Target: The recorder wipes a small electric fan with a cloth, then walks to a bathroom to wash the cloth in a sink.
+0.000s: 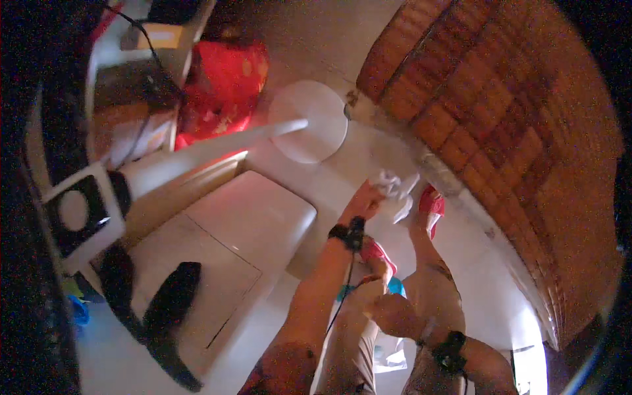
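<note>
My left hand (364, 201), with a black band on its wrist, grips a crumpled white cloth (395, 192). The cloth hangs out past my fingers, above the pale floor (328, 190) and close to one of my feet in red footwear (432, 202). My right hand (397, 316) is curled in front of my legs, nearer to my body. Its palm side is hidden, so I cannot tell whether it holds anything. Teal patches (396, 286) show beyond that hand; what they belong to is unclear.
A round white base (316, 143) with a pole stands on the floor ahead. To the left are a white box-like unit (217, 247), a black curved object (173, 296), a red glossy item (227, 84) and shelves with a cable. A brown patterned surface (474, 113) rises on the right.
</note>
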Available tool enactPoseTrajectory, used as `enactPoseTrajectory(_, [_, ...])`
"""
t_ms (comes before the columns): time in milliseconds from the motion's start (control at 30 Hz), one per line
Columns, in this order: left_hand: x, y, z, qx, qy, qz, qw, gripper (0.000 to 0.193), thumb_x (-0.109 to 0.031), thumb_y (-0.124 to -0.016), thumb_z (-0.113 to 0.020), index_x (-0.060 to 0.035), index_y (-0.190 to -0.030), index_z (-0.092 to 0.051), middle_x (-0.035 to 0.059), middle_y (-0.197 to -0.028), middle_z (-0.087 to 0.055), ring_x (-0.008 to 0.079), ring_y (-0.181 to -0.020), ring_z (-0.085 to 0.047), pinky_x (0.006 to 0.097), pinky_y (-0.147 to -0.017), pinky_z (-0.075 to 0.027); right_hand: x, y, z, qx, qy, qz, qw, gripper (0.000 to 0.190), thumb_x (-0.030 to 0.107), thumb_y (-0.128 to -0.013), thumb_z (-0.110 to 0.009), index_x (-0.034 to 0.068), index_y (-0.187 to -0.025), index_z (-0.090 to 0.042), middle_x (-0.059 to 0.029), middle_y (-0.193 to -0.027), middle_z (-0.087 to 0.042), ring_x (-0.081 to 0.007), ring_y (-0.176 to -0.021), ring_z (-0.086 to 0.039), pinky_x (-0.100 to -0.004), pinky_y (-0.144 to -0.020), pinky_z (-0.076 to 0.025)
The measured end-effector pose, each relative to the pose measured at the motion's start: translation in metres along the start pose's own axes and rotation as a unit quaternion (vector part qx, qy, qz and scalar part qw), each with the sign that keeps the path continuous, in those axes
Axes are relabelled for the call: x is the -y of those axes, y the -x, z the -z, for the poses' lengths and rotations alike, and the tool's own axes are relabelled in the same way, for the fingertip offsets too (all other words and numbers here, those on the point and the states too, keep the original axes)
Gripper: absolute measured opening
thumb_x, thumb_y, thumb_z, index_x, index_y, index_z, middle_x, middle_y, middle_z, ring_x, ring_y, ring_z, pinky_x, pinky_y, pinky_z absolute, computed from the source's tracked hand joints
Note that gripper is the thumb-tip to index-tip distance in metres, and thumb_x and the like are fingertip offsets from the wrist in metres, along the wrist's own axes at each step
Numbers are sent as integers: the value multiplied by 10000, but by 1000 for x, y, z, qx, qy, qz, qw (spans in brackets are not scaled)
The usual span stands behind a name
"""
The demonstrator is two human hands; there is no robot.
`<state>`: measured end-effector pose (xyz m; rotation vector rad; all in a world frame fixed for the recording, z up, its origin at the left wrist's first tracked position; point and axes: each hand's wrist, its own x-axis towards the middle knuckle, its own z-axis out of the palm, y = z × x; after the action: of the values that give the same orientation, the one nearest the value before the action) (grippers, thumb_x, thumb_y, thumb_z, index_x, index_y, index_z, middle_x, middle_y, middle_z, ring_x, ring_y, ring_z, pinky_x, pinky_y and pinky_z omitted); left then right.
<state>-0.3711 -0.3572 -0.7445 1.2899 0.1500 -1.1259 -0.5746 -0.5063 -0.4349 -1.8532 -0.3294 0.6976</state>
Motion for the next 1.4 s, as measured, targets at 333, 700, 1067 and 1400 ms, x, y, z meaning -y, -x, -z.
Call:
enactPoseTrajectory(333, [-255, 227, -67, -96, 227, -12, 969, 337, -327, -1020, -607, -81, -1251, -597, 111, -1172, -656, 255, -1055, -670, 442, -914, -584, 160, 45, 175, -103, -156, 3, 982, 276, 107, -935, -664, 37, -1202, -669, -186, -1136, -701, -360, -1056, -666, -440, -937, -537])
enactPoseTrajectory(700, [-453, 342, -199, 117, 189, 112, 968, 292, -221, -894, -735, -94, -1134, -630, 94, -1221, -654, 275, -1128, -644, 438, -1039, -512, 368, 98, 315, -177, -601, -40, 778, 371, 11, -886, -681, -2, -1252, -621, -103, -1235, -657, -208, -1147, -637, -374, -1044, -497])
enactPoseTrajectory(1067, [-556, 516, -243, 185, -138, 29, 973, 395, -144, -809, -747, -62, -1183, -654, 9, -1096, -659, 149, -999, -637, 337, -895, -514, 612, 200, 355, -273, -148, 318, 896, 327, 221, -869, -768, 40, -1130, -694, -134, -1149, -704, -332, -1070, -669, -431, -909, -512])
enactPoseTrajectory(1400, [-561, 630, -190, 46, -140, -191, 970, 235, -88, -849, -711, -89, -1067, -623, 23, -1069, -640, 179, -988, -615, 310, -864, -494, 760, 165, 292, -219, -6, 583, 783, 278, 110, -933, -705, -81, -1110, -608, -277, -1125, -674, -385, -937, -693, -445, -801, -584])
